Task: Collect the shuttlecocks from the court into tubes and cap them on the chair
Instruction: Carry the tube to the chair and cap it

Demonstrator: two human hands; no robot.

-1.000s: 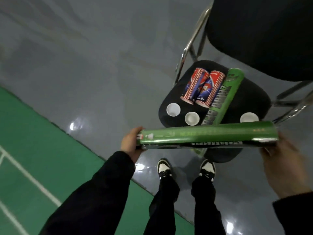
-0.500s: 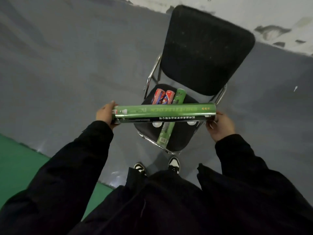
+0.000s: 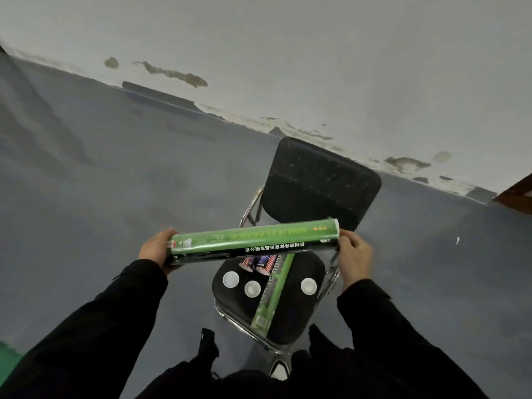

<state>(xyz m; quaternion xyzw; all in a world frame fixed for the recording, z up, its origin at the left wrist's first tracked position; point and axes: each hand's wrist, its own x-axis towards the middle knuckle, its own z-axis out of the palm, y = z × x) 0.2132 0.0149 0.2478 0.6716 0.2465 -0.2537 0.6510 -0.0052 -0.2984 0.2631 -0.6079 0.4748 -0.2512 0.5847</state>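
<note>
Left hand [image 3: 157, 250]: held out above the floor to the left of the chair, fingers and thumb curled round the left end of the green shuttlecock tube [image 3: 253, 240]; black sleeve runs back to the near left.

Right hand [image 3: 354, 256]: held at the right end of the same tube, back of the hand toward the camera, fingertips at the tube's rim; whether they clasp the end or only press against it cannot be told. Black sleeve runs back to the near right.

Green shuttlecock tube: held crosswise between both hands, nearly level, right end slightly higher, above the far part of the chair seat. Black band with white lettering along its near side.

Chair [image 3: 305, 321]: black padded seat and backrest, chrome frame, standing close to the wall. On the seat: a second green tube [image 3: 272, 295] lying near-to-far; two red-and-blue patterned tubes [image 3: 259, 262] side by side to its left, partly hidden by the held tube; two white caps [image 3: 231, 279] left of the second tube, another cap [image 3: 308, 285] to its right.

Floor [image 3: 100, 174]: grey, with a green court patch [image 3: 8, 361] at the near left edge.

Wall [image 3: 316, 53]: pale, stained and peeling along its base.
</note>
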